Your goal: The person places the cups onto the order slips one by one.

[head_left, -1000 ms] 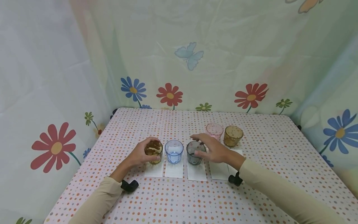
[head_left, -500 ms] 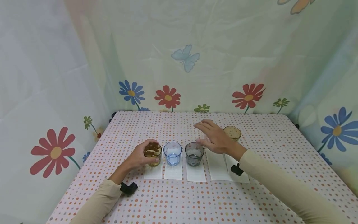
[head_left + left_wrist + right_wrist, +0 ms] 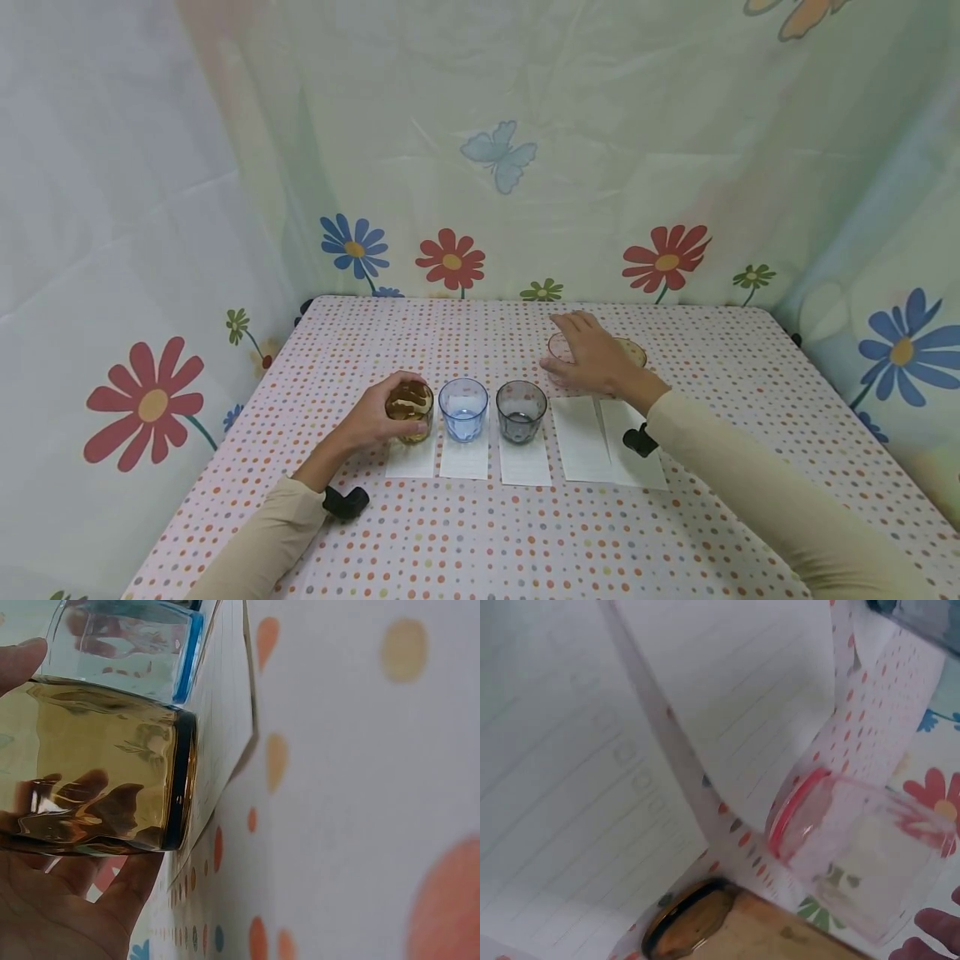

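Note:
My left hand grips an amber glass at the left end of a row, thumb on the near side and fingers round the far side. Beside it stand a light blue glass and a grey glass, each on its own paper sheet. Farther back, my right hand is spread over a pink glass and partly hides it. In the right wrist view, fingertips show near the pink glass, with a visible gap. A second amber glass stands next to it.
Two lined paper sheets lie right of the grey glass, nearly edge to edge, with no glass on them. A dotted cloth covers the table. Behind it hangs a flowered curtain.
My right hand has left the grey glass and moved back and right to the pink glass. The left hand keeps its hold on the amber glass.

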`<act>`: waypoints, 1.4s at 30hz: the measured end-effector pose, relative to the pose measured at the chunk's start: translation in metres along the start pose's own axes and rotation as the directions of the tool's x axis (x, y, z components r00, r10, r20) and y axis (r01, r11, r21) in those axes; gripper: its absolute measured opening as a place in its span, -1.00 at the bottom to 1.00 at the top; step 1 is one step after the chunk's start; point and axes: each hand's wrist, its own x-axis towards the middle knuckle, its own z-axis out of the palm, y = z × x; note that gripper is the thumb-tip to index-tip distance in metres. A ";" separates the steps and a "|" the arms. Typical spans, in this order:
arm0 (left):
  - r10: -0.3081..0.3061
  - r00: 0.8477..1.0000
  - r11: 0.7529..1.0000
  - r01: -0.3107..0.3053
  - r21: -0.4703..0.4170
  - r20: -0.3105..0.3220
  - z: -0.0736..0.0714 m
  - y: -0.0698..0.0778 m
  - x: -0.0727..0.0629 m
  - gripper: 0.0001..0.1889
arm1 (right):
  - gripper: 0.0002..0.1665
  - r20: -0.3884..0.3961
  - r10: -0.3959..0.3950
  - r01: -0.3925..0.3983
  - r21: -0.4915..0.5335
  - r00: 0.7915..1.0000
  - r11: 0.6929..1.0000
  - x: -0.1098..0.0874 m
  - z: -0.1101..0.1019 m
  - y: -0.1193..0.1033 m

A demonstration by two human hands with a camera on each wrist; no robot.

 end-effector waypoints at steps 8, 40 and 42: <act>0.008 1.000 1.000 -0.008 0.000 0.000 0.000 -0.001 0.000 -0.27 | 0.09 0.110 0.132 -0.131 -0.014 0.985 0.991 -0.001 -0.004 0.015; 0.004 1.000 0.999 -0.003 -0.049 0.017 -0.001 0.001 -0.001 -0.26 | -0.03 -0.037 0.123 -0.111 0.231 0.992 0.966 -0.013 -0.001 0.009; 0.010 1.000 0.999 -0.010 -0.051 0.018 -0.001 -0.001 -0.001 -0.27 | -0.05 -0.047 0.106 -0.090 0.256 0.993 0.962 -0.017 -0.002 0.007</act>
